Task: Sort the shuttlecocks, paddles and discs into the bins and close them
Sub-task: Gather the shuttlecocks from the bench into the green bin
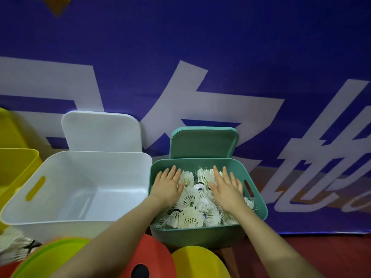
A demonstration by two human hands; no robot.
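matt smooth plastic teal bin (pixel 259 197), white bin (pixel 112 177); feathered white shuttlecocks (pixel 190 217); cloth banner (pixel 200 57)

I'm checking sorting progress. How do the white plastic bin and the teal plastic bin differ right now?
The white plastic bin looks empty; the teal plastic bin is filled with white feather shuttlecocks. The white one looks larger. Both hands, left hand and right hand, press flat inside the teal one only. Both bins are open, with lids standing behind.

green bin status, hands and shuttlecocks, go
Left hand, right hand flat, open, on shuttlecocks in green bin. Green lid propped behind, off. Nothing blocking.
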